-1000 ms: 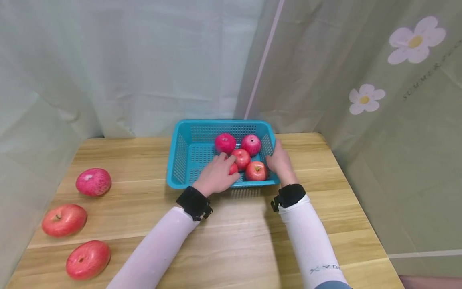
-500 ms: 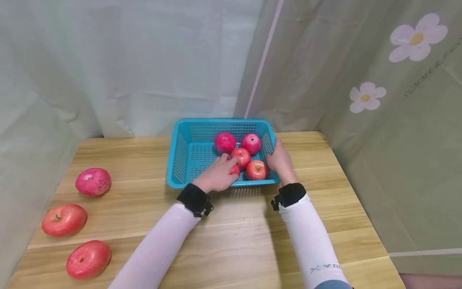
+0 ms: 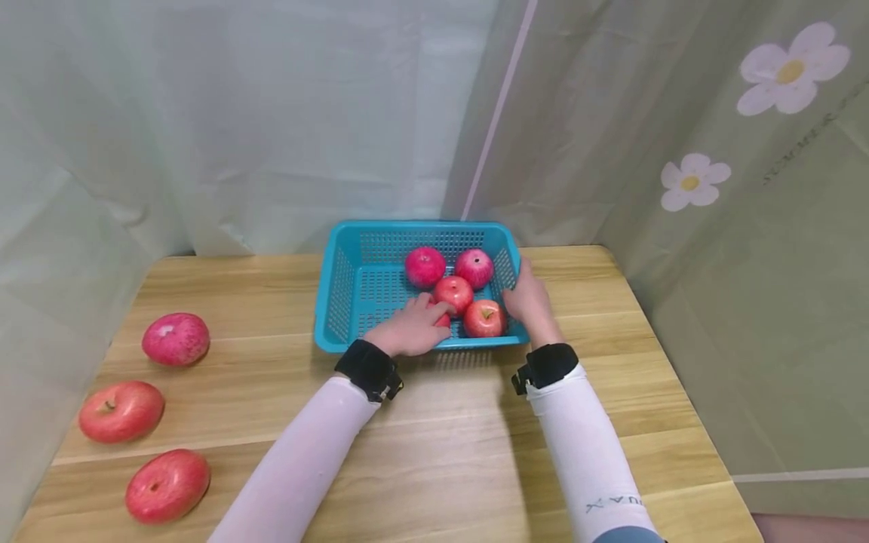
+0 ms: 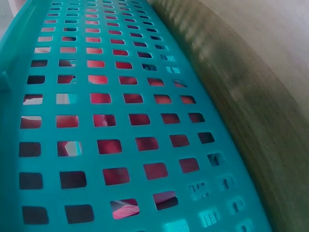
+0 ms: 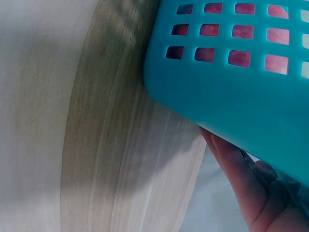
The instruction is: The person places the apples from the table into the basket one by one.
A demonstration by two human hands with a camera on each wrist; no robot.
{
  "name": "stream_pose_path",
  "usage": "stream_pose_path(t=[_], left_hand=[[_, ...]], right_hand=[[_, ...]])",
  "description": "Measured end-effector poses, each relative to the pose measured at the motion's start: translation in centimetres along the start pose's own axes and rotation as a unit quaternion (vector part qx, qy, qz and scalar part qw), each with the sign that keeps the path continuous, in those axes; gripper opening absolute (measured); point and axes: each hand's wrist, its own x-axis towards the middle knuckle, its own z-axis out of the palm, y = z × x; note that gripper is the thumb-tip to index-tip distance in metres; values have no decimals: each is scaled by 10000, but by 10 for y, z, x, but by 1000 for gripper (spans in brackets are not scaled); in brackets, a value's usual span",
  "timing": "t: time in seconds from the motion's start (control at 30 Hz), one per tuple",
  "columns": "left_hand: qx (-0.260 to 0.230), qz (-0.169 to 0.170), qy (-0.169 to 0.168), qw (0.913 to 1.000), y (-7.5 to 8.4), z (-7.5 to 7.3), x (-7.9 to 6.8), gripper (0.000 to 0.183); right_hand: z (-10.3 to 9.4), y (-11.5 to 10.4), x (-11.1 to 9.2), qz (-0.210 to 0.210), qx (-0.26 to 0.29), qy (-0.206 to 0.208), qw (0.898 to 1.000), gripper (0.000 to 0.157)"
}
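Note:
A turquoise plastic basket (image 3: 324, 302) with perforated walls stands at the back of the table. My left hand (image 3: 409, 329) reaches over its front rim, fingers curled over a red apple (image 3: 443, 320) that they partly hide. Beside it in the basket lie a light red apple (image 3: 485, 319), another red apple (image 3: 453, 294), a deep pink apple (image 3: 425, 267) and a streaked pink one (image 3: 474, 268). At the basket's right end my right hand (image 3: 532, 305) grips the side, thumb inside the rim. The right wrist view has that hand's fingers (image 5: 236, 169) against the basket's outer wall.
Down the left side of the wooden table (image 3: 434, 452) lie a pink apple (image 3: 176, 339) and two red apples, one farther left (image 3: 121, 411) and one nearest the front (image 3: 167, 486). A pale curtain (image 3: 326, 113) hangs right behind the basket.
My left hand has drawn slightly nearer the front rim, still over the same apple. The right hand keeps its hold, and the basket stays in place.

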Motion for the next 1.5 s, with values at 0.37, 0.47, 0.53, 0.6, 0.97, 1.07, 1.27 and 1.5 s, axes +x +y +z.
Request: stream_pose_path(t=[0.37,0.47,0.53,0.6,0.97,1.07,1.27,1.5], left_hand=[[-101,104,7,9999,2,-6,0,52],[-171,110,88,9998,0,-4,0,51],[-224,129,138,9996,-1,-3,0,50],[-278,144,187,9993,-1,-3,-1,49],[-393,116,302,9987,1,-4,-5,49],[-354,105,293,9989,1,-4,-5,51],[-376,74,329,9987,0,-2,-6,56],[-323,47,409,9986,-1,-1,-6,56]], right_hand=[[-1,0,1,-65,-30,84,9999,75],[-1,0,1,-150,-99,141,9997,75],[-2,0,0,-189,-124,162,9996,75],[-1,-1,0,-198,-135,163,9996,75],[-2,0,-1,-130,-50,104,9998,75],[-2,0,-2,-146,-49,111,9998,75],[-1,-1,-3,-135,-14,91,9999,75],[-1,-1,-4,-91,73,46,9999,75]])
